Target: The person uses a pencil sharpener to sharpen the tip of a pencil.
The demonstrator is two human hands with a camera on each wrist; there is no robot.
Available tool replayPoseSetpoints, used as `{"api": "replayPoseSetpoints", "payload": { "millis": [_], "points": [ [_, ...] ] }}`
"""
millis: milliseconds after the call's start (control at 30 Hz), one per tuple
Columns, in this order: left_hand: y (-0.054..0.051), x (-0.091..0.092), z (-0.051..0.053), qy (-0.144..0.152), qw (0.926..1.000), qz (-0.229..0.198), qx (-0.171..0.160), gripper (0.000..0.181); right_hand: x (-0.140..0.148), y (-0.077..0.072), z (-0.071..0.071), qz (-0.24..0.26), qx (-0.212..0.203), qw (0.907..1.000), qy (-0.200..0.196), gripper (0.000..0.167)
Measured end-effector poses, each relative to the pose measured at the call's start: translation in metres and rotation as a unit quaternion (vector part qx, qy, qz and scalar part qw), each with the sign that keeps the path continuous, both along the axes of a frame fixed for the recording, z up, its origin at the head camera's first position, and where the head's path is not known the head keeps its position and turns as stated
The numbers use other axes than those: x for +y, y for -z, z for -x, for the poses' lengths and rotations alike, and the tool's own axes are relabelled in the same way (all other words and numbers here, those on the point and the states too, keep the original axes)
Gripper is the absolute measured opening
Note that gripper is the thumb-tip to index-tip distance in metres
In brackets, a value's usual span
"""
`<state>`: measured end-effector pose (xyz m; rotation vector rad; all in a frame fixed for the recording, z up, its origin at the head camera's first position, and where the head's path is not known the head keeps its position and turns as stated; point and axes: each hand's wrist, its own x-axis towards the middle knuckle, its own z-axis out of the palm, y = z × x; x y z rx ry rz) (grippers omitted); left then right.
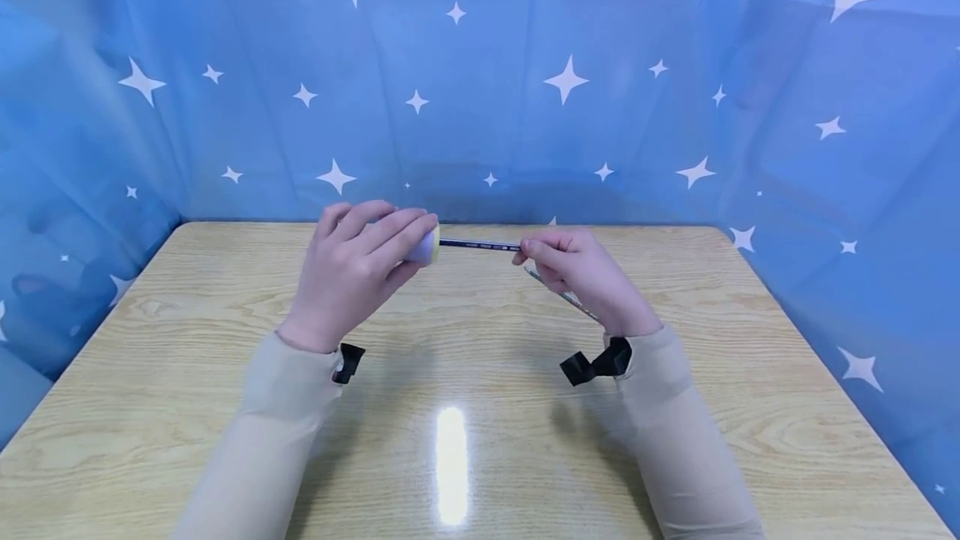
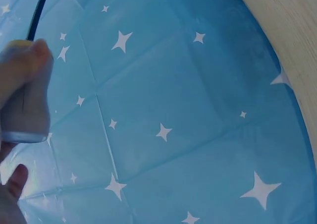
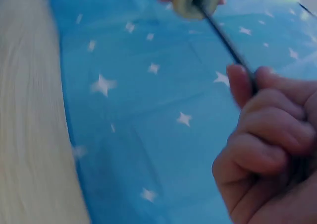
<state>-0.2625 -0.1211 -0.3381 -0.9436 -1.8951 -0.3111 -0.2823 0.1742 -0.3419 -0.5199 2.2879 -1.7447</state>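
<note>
right grip [image 3: 272,140]: pinches dark rod [image 3: 225,42] | far end: inside yellow ring [image 3: 184,6] | behind: starry blue cloth [image 3: 133,105]

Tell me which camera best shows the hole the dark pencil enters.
The right wrist: it faces the yellow end of the cylinder, so the hole shows around the dark pencil. Head and left wrist catch that end side-on, pencil sticking out, hole hidden.

Head view, center: left hand [image 1: 352,269] covers most of the cylinder [image 1: 424,248], left end of the dark pencil [image 1: 461,243] is hidden inside it, lettering [image 1: 486,246] too small to read; right hand [image 1: 585,273] blocks part of a thin rod [image 1: 576,302]. Left-wrist view crops the pencil at upper left; right-wrist view has the cylinder blurred, cut by the top edge.
</note>
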Motion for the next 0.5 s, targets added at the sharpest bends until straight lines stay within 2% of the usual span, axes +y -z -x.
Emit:
{"api": "replayPoseSetpoints", "payload": {
  "millis": [67,133,200,300,367,400,433,500],
  "points": [
    [0.000,-0.004,0.000,0.006,0.9986,-0.003,-0.052,0.048,-0.002,0.001,-0.001,-0.036,0.071,0.9968,0.008,0.029],
    [-0.001,-0.008,0.000,0.016,0.9923,-0.006,-0.123,0.051,-0.004,0.002,-0.001,-0.066,0.168,0.9835,0.010,0.023],
    [-0.003,-0.012,-0.001,0.026,0.9807,-0.010,-0.193,0.052,-0.008,0.003,0.000,-0.087,0.276,0.9572,0.003,0.017],
    [-0.005,-0.017,-0.002,0.038,0.9620,-0.016,-0.270,0.052,-0.012,0.006,0.002,-0.103,0.418,0.9027,-0.008,0.016],
    [-0.005,-0.018,-0.003,0.043,0.9540,-0.018,-0.296,0.052,-0.014,0.008,0.004,-0.102,0.482,0.8702,-0.011,0.018],
    [-0.006,-0.017,-0.003,0.045,0.9523,-0.017,-0.301,0.052,-0.014,0.010,0.004,-0.098,0.502,0.8590,-0.012,0.018],
    [-0.006,-0.017,-0.003,0.046,0.9521,-0.016,-0.302,0.052,-0.015,0.011,0.005,-0.096,0.517,0.8503,-0.010,0.017],
    [-0.006,-0.015,-0.003,0.048,0.9568,-0.015,-0.286,0.053,-0.014,0.012,0.005,-0.093,0.530,0.8426,-0.005,0.010]
  ]
}}
